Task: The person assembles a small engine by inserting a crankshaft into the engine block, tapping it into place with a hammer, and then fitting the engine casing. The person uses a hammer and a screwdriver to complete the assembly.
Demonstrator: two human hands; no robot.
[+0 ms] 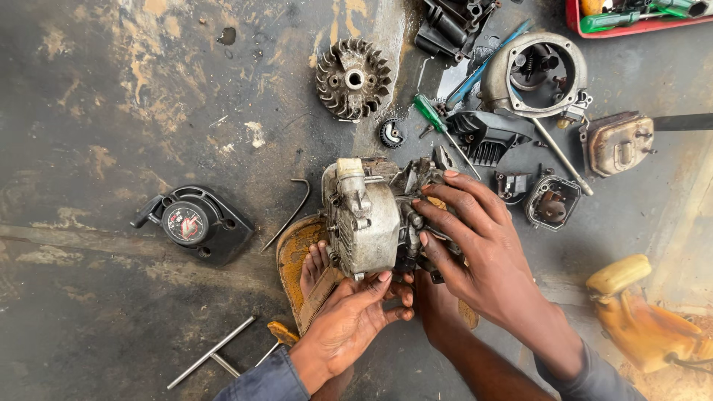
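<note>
**Engine block held at centre of the floor, both hands on it**

Engine block (368, 219), grey and grimy, sits low in the middle of the view on the stained concrete floor (111, 319), resting over your sandalled foot (313, 269).

Your left hand (356, 315) comes up from below; its fingers are curled against the bottom edge of the block, bracing it. Your right hand (475, 238) wraps over the right side, fingers closed around the dark fittings there, gripping the block itself.

Around it:
- Finned flywheel (353, 79) lies above the block, well apart.
- Black recoil starter cover (194, 223) lies to the left, with a bent metal rod (293, 212) between it and the block.
- Green-handled screwdriver (438, 126) and blue-handled screwdriver (486, 63) lie above your right hand.
- Round grey housing (535, 74) sits upper right, near a black finned cover (486, 137).
- Rusty muffler (618, 142) lies at far right.
- T-shaped metal wrench (212, 353) lies lower left.
- Yellow fuel tank (639, 312) sits lower right.
- Red tray (639, 22) shows at the top right corner.
</note>
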